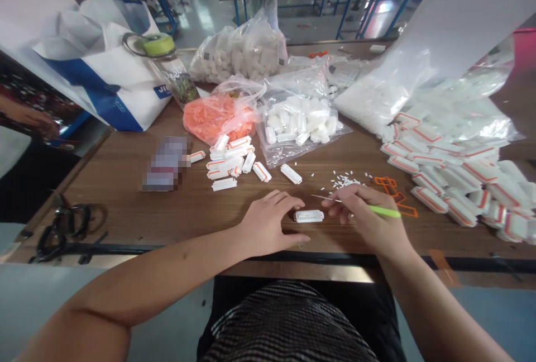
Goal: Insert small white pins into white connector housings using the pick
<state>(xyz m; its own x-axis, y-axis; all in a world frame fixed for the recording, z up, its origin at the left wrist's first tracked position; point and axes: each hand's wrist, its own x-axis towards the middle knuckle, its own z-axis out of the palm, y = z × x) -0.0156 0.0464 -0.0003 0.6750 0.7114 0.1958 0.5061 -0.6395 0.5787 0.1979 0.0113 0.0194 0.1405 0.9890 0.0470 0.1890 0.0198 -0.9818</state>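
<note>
A: First entry?
B: Small white case [309, 216], lying flat on the worktop [125, 183] near its front edge, between both hands.
A: Left hand?
B: Left hand [268, 225], palm down just beside the case, fingers loosely spread, holding nothing.
A: Right hand?
B: Right hand [368, 222], fingers pinching a green-handled pick [384, 211], thin metal tip pointing left above the case.
A: Nearby?
B: Loose white bits [343, 180] and orange frames [396, 189] behind the right hand. Pile of white-and-orange cases [232, 155] behind the left. Scissors [62, 228] far left.
</note>
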